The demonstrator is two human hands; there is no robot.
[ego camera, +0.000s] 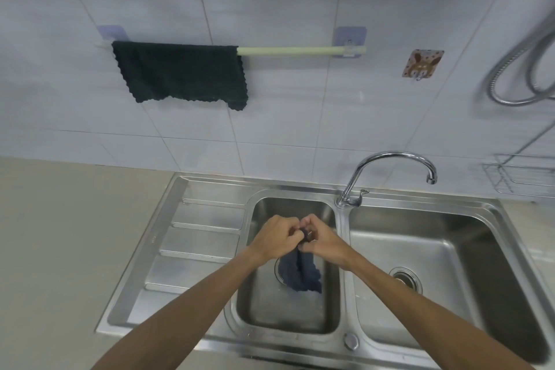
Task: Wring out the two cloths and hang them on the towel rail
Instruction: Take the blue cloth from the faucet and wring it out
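Both hands, left hand [276, 239] and right hand [322, 242], are gripping the blue cloth [300, 272] over the small sink basin [288, 315], looks like wringing. Green cloth [180, 72] is already hanging on the towel rail [300, 50], so next it probably needs the free right stretch.

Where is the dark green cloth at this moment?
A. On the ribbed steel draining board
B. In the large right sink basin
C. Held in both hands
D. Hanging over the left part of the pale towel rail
D: the dark green cloth is draped over the left part of the pale towel rail on the tiled wall.
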